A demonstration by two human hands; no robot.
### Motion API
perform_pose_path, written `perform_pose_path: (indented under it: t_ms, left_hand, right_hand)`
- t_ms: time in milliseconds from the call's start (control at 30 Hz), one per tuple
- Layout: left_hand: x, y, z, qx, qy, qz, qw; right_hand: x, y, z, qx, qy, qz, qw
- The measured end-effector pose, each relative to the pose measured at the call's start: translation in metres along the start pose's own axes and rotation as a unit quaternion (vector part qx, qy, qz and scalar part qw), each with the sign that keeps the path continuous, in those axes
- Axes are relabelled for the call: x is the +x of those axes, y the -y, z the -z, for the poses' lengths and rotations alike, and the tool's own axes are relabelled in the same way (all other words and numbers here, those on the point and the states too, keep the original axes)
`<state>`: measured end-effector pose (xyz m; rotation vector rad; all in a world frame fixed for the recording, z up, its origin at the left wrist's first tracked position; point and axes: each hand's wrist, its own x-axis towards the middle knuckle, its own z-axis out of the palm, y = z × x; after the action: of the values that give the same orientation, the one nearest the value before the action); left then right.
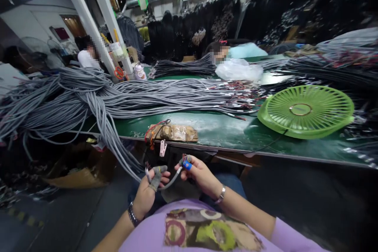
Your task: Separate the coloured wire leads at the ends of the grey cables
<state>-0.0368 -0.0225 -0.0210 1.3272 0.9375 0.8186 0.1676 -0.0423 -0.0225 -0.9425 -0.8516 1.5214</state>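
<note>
In the head view, at lower centre, our right hand (193, 170) pinches one grey cable (171, 184) close to its wire end (184, 157). Our left hand (154, 183) holds cable loosely. We should support this end steadily, without bending its thin wires.

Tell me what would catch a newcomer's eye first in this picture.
Likely the bright green fan at the right of the green table, then the mass of grey cables across its left and middle. At lower centre, the right hand holds a grey cable, the left hand beside it.
</note>
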Motion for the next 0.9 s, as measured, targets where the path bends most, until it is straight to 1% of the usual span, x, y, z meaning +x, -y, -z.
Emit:
perform_pose_path:
  t_ms: [67,100,167,267,400,500,567,600,667,767,900]
  left_hand:
    - [-0.002,0.001,0.001,0.019,-0.035,0.007,0.999]
    - [-0.003,0.0,0.001,0.038,-0.046,-0.001,0.998]
    - [-0.006,-0.002,-0.001,0.07,-0.044,-0.043,0.996]
    - [-0.009,-0.009,-0.005,0.105,-0.022,-0.1,0.989]
    - [-0.008,-0.013,-0.009,0.122,-0.051,-0.126,0.983]
    - [-0.006,-0.011,-0.008,0.22,-0.047,-0.158,0.961]
    - [-0.006,-0.009,-0.007,0.291,-0.037,-0.156,0.943]
    - [-0.006,-0.008,-0.007,0.307,-0.036,-0.151,0.939]
    - [-0.006,-0.006,-0.006,0.288,-0.036,-0.138,0.947]
    - [-0.005,-0.005,-0.007,0.187,-0.031,-0.113,0.975]
    - [-0.003,-0.009,-0.011,0.088,-0.047,-0.084,0.991]
  right_hand:
    - [-0.002,0.004,-0.001,-0.035,0.01,0.0,0.999]
    - [-0.002,0.006,-0.002,-0.055,0.017,0.004,0.998]
    - [0.0,0.01,-0.004,-0.1,0.026,0.026,0.994]
    - [0.006,0.013,-0.007,-0.163,0.039,0.05,0.985]
    - [0.011,0.011,-0.013,-0.248,0.045,0.087,0.964]
    - [0.011,0.011,-0.019,-0.3,0.053,0.117,0.945]
    - [0.01,0.012,-0.025,-0.314,0.066,0.118,0.94]
    - [0.009,0.013,-0.027,-0.312,0.075,0.11,0.941]
    - [0.011,0.016,-0.032,-0.292,0.095,0.076,0.949]
    - [0.015,0.023,-0.038,-0.246,0.109,0.026,0.963]
    - [0.019,0.03,-0.044,-0.224,0.11,0.01,0.968]
